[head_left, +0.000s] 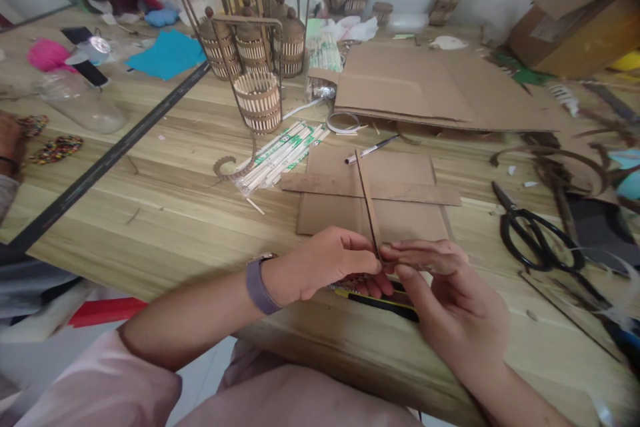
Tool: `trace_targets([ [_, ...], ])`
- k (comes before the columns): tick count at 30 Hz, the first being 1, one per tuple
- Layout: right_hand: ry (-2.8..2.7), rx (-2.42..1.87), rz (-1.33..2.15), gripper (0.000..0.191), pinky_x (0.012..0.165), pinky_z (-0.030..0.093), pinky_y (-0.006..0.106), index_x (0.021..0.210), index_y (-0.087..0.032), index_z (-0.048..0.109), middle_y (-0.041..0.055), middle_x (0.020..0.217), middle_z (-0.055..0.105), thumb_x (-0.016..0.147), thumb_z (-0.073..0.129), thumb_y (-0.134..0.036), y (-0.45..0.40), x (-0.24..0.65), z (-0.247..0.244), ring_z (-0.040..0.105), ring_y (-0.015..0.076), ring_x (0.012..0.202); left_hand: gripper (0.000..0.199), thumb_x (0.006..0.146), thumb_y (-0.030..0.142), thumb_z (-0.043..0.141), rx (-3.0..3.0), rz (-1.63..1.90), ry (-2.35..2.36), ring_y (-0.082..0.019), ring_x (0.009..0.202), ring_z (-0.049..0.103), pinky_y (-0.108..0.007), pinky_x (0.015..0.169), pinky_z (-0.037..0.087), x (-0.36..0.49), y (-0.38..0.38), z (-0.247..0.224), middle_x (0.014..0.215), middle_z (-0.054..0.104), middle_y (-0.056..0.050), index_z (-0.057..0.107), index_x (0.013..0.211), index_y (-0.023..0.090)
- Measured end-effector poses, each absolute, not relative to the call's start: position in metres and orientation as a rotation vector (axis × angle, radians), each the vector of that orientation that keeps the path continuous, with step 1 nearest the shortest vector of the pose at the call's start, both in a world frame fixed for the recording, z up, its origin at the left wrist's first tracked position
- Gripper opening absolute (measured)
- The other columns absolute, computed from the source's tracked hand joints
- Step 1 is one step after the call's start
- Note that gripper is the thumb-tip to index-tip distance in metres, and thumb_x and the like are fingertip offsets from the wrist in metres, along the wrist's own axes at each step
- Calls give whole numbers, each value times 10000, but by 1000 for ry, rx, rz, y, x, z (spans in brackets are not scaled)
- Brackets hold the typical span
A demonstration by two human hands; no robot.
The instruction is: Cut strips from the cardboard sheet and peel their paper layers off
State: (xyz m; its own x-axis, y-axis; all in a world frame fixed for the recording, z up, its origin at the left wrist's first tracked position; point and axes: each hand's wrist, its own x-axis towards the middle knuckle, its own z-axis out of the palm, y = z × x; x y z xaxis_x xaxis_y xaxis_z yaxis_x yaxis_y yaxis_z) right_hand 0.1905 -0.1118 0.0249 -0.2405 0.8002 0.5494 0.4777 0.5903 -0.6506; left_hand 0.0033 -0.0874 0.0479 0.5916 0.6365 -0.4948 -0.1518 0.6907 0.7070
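My left hand (pixel 333 263) and my right hand (pixel 450 293) meet near the table's front edge, both closed on a narrow cardboard strip (pixel 367 200). The strip points up and away from my fingertips, over a flat cardboard piece (pixel 325 215). Another cardboard strip (pixel 320 184) lies crosswise on that piece, with a pen (pixel 373 149) by its far edge. Beneath my hands, a yellow and black tool (pixel 375 303) is partly hidden. The lower end of the held strip is covered by my fingers.
Black scissors (pixel 537 233) lie at the right. Wrapped sticks (pixel 285 157) and small stick baskets (pixel 257 103) with tall handles stand further back. Large cardboard sheets (pixel 400 83) lie behind. Another person's hand (pixel 10 140) shows at the left edge.
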Motion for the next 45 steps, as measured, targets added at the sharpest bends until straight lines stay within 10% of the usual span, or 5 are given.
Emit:
trace_targets([
  [22, -1755, -1001, 640, 114, 749, 579, 343, 842, -272, 619, -8, 853, 766, 925, 628, -194, -111, 189, 29, 725, 178, 890, 112, 815, 107, 589, 755, 433, 746, -77, 619, 620, -219, 687, 503, 0, -86, 46, 692, 689, 2, 649, 724, 131],
  [30, -1878, -1006, 425, 94, 795, 531, 408, 950, -273, 622, 6, 913, 776, 928, 622, -181, -109, 191, 22, 713, 207, 919, 262, 895, 407, 690, 1121, 500, 814, -94, 687, 588, -213, 636, 457, -5, -89, 45, 820, 705, -16, 629, 856, 155],
  [45, -2063, -1054, 2, 102, 933, 389, 430, 1000, -257, 552, 8, 984, 808, 962, 569, -164, -114, 186, 22, 756, 224, 971, 316, 1003, 207, 467, 1713, 595, 1026, -73, 557, 547, -190, 578, 365, -5, -98, 50, 656, 665, 27, 619, 730, 158],
])
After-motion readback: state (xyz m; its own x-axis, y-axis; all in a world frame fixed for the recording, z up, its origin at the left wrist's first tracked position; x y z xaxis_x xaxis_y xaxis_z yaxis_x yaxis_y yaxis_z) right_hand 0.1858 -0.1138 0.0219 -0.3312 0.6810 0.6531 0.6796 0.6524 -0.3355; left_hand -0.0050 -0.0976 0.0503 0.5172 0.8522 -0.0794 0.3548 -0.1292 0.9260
